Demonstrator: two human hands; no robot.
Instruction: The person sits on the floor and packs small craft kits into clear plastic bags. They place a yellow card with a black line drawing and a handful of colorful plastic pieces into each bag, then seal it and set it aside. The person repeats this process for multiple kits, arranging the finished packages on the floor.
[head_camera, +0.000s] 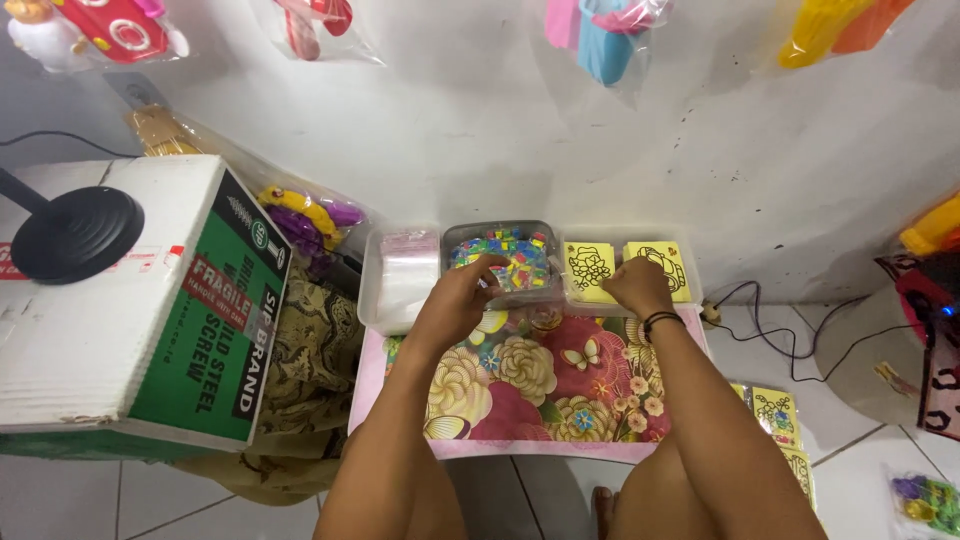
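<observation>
Left hand: the left hand (462, 292) is stretched to the far edge of the floral-patterned low board (520, 385), fingers curled down into the clear plastic tray of small multicoloured pieces (503, 262). Whether anything is actually pinched between the fingertips can't be told, since they're hidden by the knuckles.

Right hand: the right hand (636, 287) is laid on the yellow cards with black line drawings (590, 270), which sit in a clear plastic tray (695, 270) just right of the pieces tray. The fingers are bent and pressed down on the card stack; a closed grasp isn't clearly shown, so it's more touching than clamped. A dark band is worn at the wrist.

Where things are: both trays are lined up at the far side against the white wall, with a third white tray of clear plastic bags (400, 275) to the left.

Handling, pieces: judged to be very light, tiny and slippery, so best pinched one at a time from above with thumb and forefinger.

Handling, cards: judged thin, light and bendy; best lifted by a corner or edge so only the top one is peeled off.

Arm pose: both forearms are extended forward over the knees, nearly parallel, wrists bent down.

Nearby: a white and green cardboard box (130, 300) stands to the left.
</observation>
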